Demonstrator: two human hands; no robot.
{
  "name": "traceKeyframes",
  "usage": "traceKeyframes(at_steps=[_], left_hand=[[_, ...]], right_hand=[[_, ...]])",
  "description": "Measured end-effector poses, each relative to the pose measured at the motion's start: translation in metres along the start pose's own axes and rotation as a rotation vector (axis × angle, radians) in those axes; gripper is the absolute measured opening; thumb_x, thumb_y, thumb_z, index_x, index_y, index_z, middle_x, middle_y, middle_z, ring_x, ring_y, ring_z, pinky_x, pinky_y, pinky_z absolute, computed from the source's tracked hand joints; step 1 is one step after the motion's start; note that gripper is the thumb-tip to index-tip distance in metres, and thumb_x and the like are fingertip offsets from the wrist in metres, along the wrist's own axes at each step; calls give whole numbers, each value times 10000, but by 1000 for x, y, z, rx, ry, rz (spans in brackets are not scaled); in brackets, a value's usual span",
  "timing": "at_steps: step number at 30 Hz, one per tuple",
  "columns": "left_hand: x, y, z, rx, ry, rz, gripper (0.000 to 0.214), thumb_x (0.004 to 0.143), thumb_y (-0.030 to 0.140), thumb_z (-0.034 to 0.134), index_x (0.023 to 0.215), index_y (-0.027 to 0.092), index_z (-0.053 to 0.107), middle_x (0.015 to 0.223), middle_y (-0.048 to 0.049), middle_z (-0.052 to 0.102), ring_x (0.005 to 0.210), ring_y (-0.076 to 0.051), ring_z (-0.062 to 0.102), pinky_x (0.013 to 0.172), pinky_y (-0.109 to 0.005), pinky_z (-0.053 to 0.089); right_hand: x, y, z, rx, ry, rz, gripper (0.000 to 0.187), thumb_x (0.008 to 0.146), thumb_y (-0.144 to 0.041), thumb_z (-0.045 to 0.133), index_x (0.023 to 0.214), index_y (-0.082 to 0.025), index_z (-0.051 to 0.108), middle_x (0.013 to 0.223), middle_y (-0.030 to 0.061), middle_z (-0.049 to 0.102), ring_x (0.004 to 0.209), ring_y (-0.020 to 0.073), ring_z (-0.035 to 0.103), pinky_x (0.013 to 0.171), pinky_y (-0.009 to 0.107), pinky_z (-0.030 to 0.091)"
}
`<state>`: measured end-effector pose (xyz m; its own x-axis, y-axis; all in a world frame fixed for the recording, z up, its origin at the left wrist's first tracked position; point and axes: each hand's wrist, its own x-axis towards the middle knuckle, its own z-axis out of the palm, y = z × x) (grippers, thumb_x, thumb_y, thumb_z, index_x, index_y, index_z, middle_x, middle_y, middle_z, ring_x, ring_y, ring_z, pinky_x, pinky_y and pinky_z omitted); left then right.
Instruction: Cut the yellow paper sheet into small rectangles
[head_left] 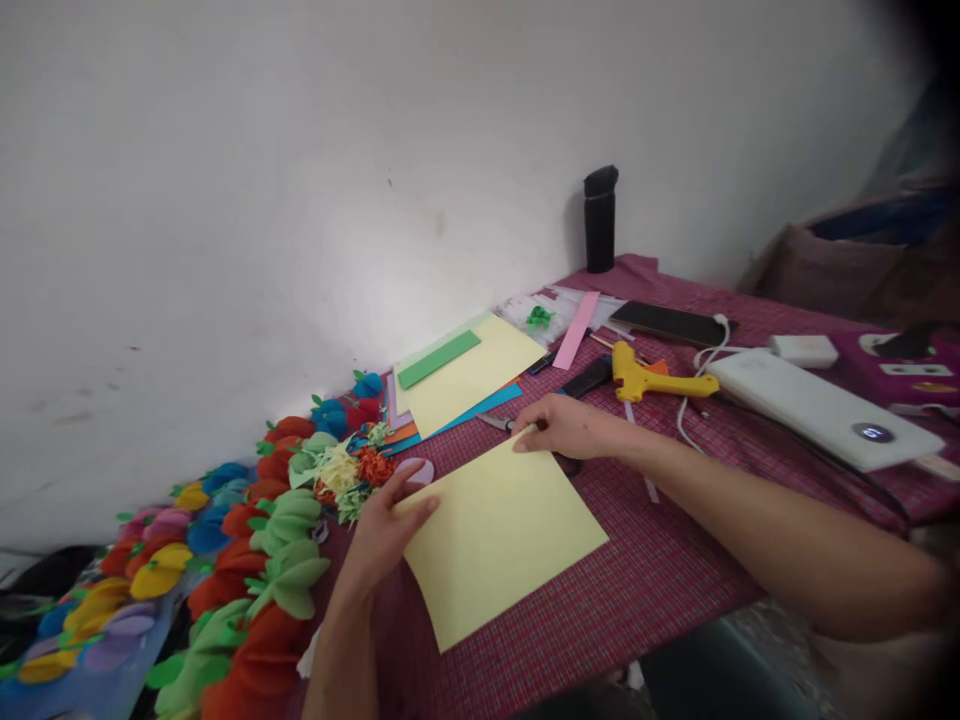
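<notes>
A pale yellow sheet of paper (506,545) is held up over the table by both hands. My left hand (390,525) grips its left corner, thumb on top and fingers behind. At the far edge, my right hand (559,425) pinches the sheet near its upper right corner. Scissors (496,422) lie just beyond the right hand, partly hidden by it. Behind the held sheet rests a stack of coloured paper with a yellow sheet (472,375) and a green strip (440,360) on top.
Several colourful paper flowers (285,540) line the left side beside shredded paper (352,475). A yellow glue gun (652,378), a white power bank (817,405), a phone (671,322) and a pink strip (576,330) lie right. A black bottle (600,225) stands by the wall.
</notes>
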<state>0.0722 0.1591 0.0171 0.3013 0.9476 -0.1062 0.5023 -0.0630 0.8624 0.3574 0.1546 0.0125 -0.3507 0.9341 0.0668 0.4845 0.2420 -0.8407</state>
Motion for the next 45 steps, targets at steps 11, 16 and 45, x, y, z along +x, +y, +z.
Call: traceKeyframes(at_steps=[11,16,45], left_hand=[[-4,1,15,-213,33,11,456,630,322,675,1034,157,545,705,-3,589,590,-117,572,524,-201,433],[-5,2,9,-338,-27,-51,579,619,288,685,1142,161,471,784,-25,636,674,-150,606,613,-259,476],[-39,-1,-2,-268,-21,-165,561,683,300,606,1193,178,406,615,31,574,524,-114,570,499,-218,440]], right_hand=[[0,1,4,-88,-84,66,352,678,-463,540,739,-142,671,621,24,606,544,107,495,454,199,305],[2,10,3,-135,-88,61,360,712,-457,488,694,-135,647,567,-2,552,500,91,443,451,200,285],[-3,6,19,-16,-365,213,356,676,-467,538,740,-139,660,685,51,642,580,142,551,509,226,392]])
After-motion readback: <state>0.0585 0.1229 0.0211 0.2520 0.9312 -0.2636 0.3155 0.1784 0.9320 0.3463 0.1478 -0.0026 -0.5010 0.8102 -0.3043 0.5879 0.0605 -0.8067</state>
